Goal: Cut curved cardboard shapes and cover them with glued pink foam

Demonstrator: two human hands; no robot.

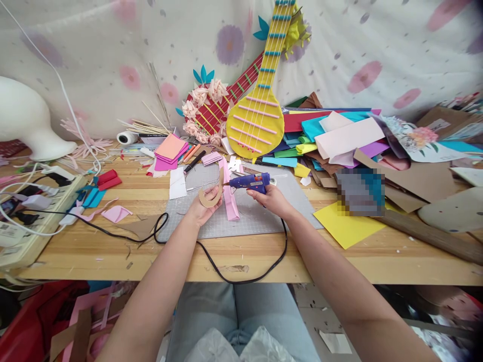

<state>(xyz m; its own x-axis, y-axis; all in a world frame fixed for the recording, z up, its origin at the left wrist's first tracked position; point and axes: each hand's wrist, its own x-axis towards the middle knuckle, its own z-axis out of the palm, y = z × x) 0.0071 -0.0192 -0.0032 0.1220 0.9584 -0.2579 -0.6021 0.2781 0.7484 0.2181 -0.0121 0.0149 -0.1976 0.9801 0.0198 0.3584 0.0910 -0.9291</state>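
Note:
My left hand [206,207] is closed on a curved, hook-shaped piece of brown cardboard [212,200] above the mat. In my right hand [274,200] is a blue hot glue gun [251,182], gripped by its handle. Its nozzle points left and lies at or very near the cardboard's upper edge; whether they touch I cannot tell. Behind and between the hands, a strip of pink paper [231,201] lies on the grey cutting mat [264,221]. The glue gun's black cord [241,282] loops over the table's front edge.
A yellow paper lute [256,123] and a red one [211,113] with pale flowers lean at the back. Coloured paper [347,133] is heaped to the right, beside a yellow sheet [345,226]. A power strip [45,221] with cables stands at left. Sticky notes [171,148] and pens lie behind the mat.

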